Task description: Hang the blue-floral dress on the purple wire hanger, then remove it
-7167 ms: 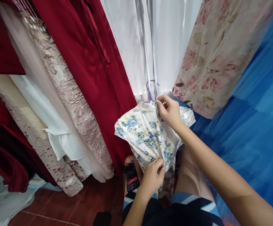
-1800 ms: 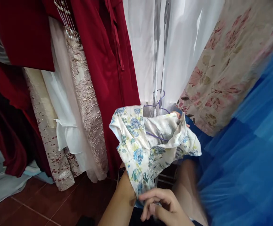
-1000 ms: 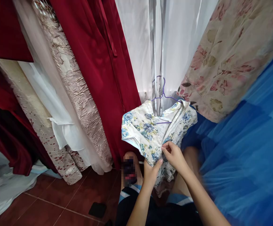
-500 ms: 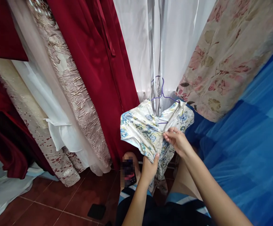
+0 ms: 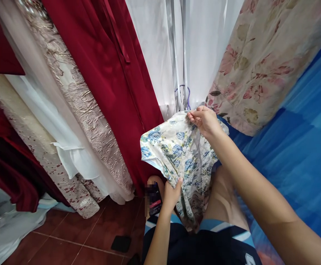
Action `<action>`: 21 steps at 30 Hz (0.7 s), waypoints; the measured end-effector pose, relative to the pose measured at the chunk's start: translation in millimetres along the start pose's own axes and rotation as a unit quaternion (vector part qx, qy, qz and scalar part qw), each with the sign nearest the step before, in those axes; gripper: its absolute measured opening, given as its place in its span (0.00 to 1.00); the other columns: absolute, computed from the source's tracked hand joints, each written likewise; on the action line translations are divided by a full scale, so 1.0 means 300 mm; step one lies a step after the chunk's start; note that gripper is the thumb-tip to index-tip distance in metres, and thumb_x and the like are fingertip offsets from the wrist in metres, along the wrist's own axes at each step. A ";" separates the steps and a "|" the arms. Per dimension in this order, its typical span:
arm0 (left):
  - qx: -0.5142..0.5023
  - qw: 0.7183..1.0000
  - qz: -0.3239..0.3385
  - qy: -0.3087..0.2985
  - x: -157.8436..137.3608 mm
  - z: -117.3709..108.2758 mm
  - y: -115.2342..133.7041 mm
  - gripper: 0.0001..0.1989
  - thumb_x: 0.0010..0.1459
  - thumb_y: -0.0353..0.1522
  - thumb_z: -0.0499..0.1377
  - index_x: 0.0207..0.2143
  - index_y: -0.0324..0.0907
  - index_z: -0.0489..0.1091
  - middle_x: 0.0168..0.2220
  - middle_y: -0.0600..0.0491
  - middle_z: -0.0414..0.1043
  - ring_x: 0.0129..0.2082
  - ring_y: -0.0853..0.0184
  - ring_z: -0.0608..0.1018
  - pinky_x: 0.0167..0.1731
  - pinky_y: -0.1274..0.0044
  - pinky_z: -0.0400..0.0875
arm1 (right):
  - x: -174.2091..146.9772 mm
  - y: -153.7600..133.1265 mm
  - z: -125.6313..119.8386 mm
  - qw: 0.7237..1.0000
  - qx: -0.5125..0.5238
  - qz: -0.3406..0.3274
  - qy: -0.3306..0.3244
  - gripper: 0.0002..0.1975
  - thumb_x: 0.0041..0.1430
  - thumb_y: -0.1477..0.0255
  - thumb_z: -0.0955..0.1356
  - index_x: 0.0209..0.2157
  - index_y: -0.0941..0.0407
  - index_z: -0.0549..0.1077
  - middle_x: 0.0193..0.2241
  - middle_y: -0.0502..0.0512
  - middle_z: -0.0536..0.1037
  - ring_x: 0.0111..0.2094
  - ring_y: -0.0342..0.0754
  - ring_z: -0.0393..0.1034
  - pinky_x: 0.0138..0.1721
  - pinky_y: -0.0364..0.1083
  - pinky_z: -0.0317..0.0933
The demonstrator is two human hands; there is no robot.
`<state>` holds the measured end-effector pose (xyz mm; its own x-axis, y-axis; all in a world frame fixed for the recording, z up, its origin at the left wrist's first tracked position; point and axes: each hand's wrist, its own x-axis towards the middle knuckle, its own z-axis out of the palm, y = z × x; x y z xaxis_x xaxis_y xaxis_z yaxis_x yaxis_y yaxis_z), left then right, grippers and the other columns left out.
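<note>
A white floral garment [image 5: 177, 143] with blue flowers and short sleeves hangs in front of me on a purple hanger [image 5: 188, 96]. Only the hanger's hook shows; cloth and my hand cover the rest. My right hand [image 5: 204, 120] pinches the upper edge of the garment near the neckline, just below the hook. Lower down, my left hand [image 5: 173, 194] is closed on the left side of the cloth, thumb in front. The garment's lower part drops between my knees.
A dark red cloth [image 5: 105, 73], a white cloth [image 5: 149, 44] and a pink-floral cloth [image 5: 248, 73] hang ahead. Blue tulle [image 5: 295, 154] fills the right. A phone [image 5: 154, 198] rests by my left leg. A flat black object [image 5: 121, 243] lies on the tiled floor [image 5: 94, 235].
My right hand has moved up from the garment's front opening to the neckline, drawing the cloth closed over the hanger. My left hand keeps its hold in nearly the same place.
</note>
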<state>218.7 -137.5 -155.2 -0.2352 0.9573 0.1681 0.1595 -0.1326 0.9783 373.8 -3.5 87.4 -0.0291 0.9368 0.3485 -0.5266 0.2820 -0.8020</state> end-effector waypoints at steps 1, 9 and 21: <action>-0.005 1.000 -0.004 0.021 0.003 -0.009 0.004 0.21 0.55 0.42 0.64 0.46 0.38 0.75 0.47 0.39 0.78 0.54 0.48 0.77 0.59 0.61 0.68 | -0.007 -0.002 -0.004 1.000 -0.004 -0.003 -0.004 0.15 0.47 0.82 0.70 0.24 0.54 0.59 0.23 0.51 0.74 0.25 0.40 0.71 0.26 0.39 0.65; 0.062 0.882 0.352 0.307 0.089 -0.095 0.412 0.21 0.63 0.34 0.60 0.58 0.44 0.66 0.59 0.43 0.64 0.60 0.58 0.70 0.60 0.65 0.66 | -0.093 0.030 -0.033 0.996 -0.073 -0.032 -0.037 0.14 0.45 0.76 0.72 0.22 0.54 0.61 0.22 0.49 0.74 0.22 0.41 0.67 0.23 0.40 0.62; 0.239 0.853 0.464 0.011 0.452 0.010 0.766 0.08 0.67 0.32 0.55 0.36 0.41 0.73 0.33 0.52 0.74 0.33 0.67 0.75 0.36 0.77 0.69 | -0.082 0.106 -0.059 0.988 -0.121 -0.085 -0.047 0.16 0.45 0.73 0.72 0.22 0.52 0.57 0.18 0.45 0.67 0.21 0.41 0.64 0.23 0.42 0.57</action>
<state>226.4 -37.4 91.9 0.1887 0.4909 0.8506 0.6576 -0.7064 0.2618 372.9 -13.9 44.8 -0.0428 0.8511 0.5233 -0.3133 0.4859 -0.8159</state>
